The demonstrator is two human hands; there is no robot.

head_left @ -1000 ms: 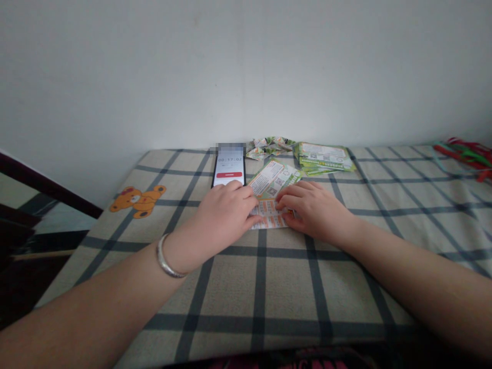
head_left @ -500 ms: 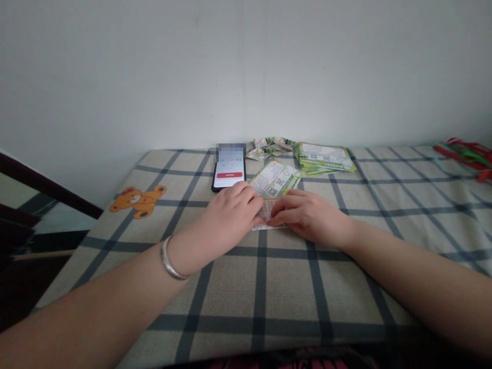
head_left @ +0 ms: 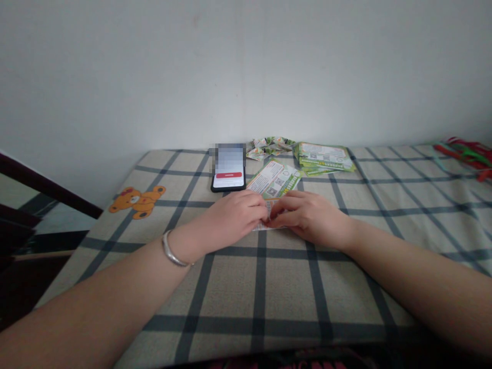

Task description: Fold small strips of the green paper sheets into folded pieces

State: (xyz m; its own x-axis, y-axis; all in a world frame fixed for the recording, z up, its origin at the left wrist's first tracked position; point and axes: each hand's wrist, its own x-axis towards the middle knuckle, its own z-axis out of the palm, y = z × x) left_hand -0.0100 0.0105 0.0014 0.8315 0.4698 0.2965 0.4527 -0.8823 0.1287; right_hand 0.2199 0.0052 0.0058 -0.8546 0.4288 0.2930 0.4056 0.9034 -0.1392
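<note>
A green and orange printed leaflet [head_left: 274, 182] lies on the checked cloth [head_left: 269, 277] in front of me. My left hand [head_left: 230, 218], with a silver bangle at the wrist, and my right hand [head_left: 307, 215] meet over the leaflet's near edge. Fingertips of both hands pinch that edge, and most of the near part is hidden under them. A black phone [head_left: 229, 169] with a lit screen lies just beyond my left hand.
A stack of similar leaflets [head_left: 325, 156] and some folded paper pieces [head_left: 269, 146] lie near the wall. Red and green strips [head_left: 467, 154] sit at the far right. A bear print [head_left: 138, 199] marks the cloth at left, by the dark bed rail [head_left: 46, 187].
Both hands have slid toward each other over the leaflet's near edge until their fingertips meet. More of the leaflet's near part is now covered.
</note>
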